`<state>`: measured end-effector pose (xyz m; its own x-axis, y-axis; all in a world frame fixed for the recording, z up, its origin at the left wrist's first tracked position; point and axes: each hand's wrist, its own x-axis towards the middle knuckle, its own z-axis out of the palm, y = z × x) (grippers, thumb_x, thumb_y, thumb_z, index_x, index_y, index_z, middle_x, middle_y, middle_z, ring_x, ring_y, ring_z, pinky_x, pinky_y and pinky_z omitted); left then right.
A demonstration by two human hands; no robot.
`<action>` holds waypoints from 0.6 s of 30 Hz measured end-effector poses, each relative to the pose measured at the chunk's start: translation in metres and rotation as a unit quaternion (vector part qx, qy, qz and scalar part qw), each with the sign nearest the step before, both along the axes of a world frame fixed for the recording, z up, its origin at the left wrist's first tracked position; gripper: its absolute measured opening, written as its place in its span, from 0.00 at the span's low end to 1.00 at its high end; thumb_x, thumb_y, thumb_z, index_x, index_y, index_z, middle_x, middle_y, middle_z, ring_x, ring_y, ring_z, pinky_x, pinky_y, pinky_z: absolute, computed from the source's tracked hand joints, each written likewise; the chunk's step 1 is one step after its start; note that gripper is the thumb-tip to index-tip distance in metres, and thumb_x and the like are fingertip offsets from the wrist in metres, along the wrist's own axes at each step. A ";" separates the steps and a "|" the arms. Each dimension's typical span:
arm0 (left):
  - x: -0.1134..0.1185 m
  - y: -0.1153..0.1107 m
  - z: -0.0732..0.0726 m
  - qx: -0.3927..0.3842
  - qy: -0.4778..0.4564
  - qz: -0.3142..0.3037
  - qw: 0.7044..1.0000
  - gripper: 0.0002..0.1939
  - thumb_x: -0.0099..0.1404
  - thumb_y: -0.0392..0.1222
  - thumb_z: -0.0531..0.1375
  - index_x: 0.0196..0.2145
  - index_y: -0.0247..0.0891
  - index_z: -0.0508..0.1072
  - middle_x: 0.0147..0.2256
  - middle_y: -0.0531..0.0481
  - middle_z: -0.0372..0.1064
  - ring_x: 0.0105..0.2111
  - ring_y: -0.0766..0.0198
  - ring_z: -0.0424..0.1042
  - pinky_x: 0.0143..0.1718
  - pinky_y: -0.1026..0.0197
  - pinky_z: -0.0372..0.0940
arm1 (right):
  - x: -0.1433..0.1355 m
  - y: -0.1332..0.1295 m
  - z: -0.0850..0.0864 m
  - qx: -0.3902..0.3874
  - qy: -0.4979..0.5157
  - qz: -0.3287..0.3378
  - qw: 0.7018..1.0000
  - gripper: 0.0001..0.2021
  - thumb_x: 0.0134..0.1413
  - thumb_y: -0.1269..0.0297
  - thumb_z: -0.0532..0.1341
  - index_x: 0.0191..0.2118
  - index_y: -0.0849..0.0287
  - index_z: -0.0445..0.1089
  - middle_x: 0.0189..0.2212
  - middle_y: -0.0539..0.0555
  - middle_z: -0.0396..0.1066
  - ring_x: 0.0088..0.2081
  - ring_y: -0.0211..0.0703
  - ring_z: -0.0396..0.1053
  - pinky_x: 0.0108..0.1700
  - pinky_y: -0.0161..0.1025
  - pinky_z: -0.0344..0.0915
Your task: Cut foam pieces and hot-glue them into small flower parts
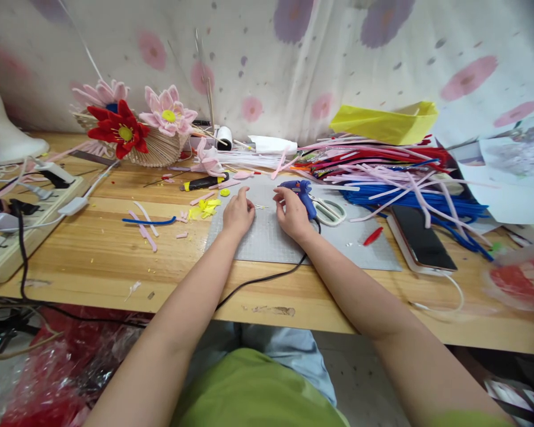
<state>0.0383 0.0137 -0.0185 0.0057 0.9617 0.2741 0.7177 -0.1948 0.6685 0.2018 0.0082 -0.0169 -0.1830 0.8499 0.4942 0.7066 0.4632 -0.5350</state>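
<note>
My left hand (239, 213) rests on the grey cutting mat (267, 240), its fingers loosely bent and apart, with nothing visible in them. Across a small gap, my right hand (292, 214) is also on the mat, fingers curved and thumb apart, and appears to hold nothing. A small pale item (260, 207) lies between the hands, too tiny to name. Right beside my right hand is a blue hot glue gun (309, 204), partly hidden by it. White-handled scissors (333, 212) lie to its right. Yellow scraps (204, 209) and a yellow disc (225, 192) sit left of my left hand.
Pipe cleaners (382, 172) in several colours are heaped at the back right, near a phone (422, 237). Fuzzy flowers (120, 130) stand back left. A black-and-yellow utility knife (204, 181) lies behind the scraps. A power strip (40, 219) and the glue gun's black cord (258, 281) are nearby.
</note>
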 end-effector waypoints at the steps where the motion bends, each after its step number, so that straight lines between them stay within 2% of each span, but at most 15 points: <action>1: 0.000 -0.001 0.000 -0.002 0.000 -0.003 1.000 0.30 0.55 0.30 0.57 0.56 0.40 0.59 0.35 0.47 0.73 0.46 0.55 0.68 0.49 0.54 0.60 | -0.001 -0.001 0.001 0.004 -0.003 0.001 1.000 0.21 0.51 0.76 0.48 0.53 0.61 0.59 0.43 0.60 0.69 0.46 0.45 0.66 0.50 0.44 0.63; 7: -0.001 -0.003 0.000 -0.003 -0.009 -0.007 1.000 0.32 0.56 0.32 0.57 0.59 0.38 0.56 0.36 0.47 0.74 0.46 0.55 0.68 0.49 0.54 0.60 | -0.008 -0.006 0.004 -0.065 -0.095 0.088 0.989 0.22 0.53 0.76 0.49 0.55 0.60 0.57 0.46 0.58 0.71 0.49 0.46 0.66 0.53 0.46 0.60; 10: -0.001 -0.002 -0.002 -0.004 -0.011 -0.004 1.000 0.31 0.57 0.34 0.57 0.59 0.39 0.57 0.36 0.47 0.74 0.47 0.55 0.68 0.50 0.54 0.59 | -0.009 -0.005 0.002 -0.098 -0.117 0.089 0.984 0.21 0.55 0.76 0.49 0.55 0.61 0.57 0.46 0.58 0.72 0.47 0.46 0.67 0.52 0.45 0.61; 14: -0.005 -0.004 -0.001 0.019 -0.014 0.013 1.000 0.31 0.59 0.34 0.55 0.60 0.40 0.56 0.36 0.47 0.74 0.48 0.55 0.67 0.52 0.53 0.58 | -0.009 -0.003 0.000 -0.100 -0.120 0.091 0.984 0.21 0.54 0.77 0.49 0.54 0.61 0.58 0.46 0.58 0.72 0.48 0.45 0.67 0.52 0.44 0.61; 16: -0.007 -0.006 0.002 0.049 -0.020 0.027 0.998 0.33 0.59 0.32 0.53 0.61 0.41 0.54 0.40 0.47 0.74 0.49 0.56 0.66 0.54 0.53 0.57 | -0.008 -0.003 0.000 -0.098 -0.119 0.092 0.984 0.21 0.54 0.77 0.48 0.54 0.61 0.58 0.45 0.57 0.72 0.48 0.44 0.68 0.52 0.43 0.61; 18: -0.006 -0.010 0.004 0.071 -0.016 0.010 0.997 0.35 0.58 0.30 0.52 0.63 0.40 0.50 0.44 0.46 0.73 0.52 0.57 0.64 0.57 0.52 0.54 | -0.008 -0.003 -0.001 -0.095 -0.115 0.092 0.984 0.21 0.54 0.77 0.48 0.54 0.61 0.58 0.45 0.57 0.72 0.47 0.44 0.68 0.52 0.44 0.61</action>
<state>0.0321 0.0040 -0.0141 -0.0246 0.9129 0.4074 0.7015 -0.2746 0.6577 0.1938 0.0054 -0.0179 -0.4312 0.8651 0.2564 0.7328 0.5015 -0.4599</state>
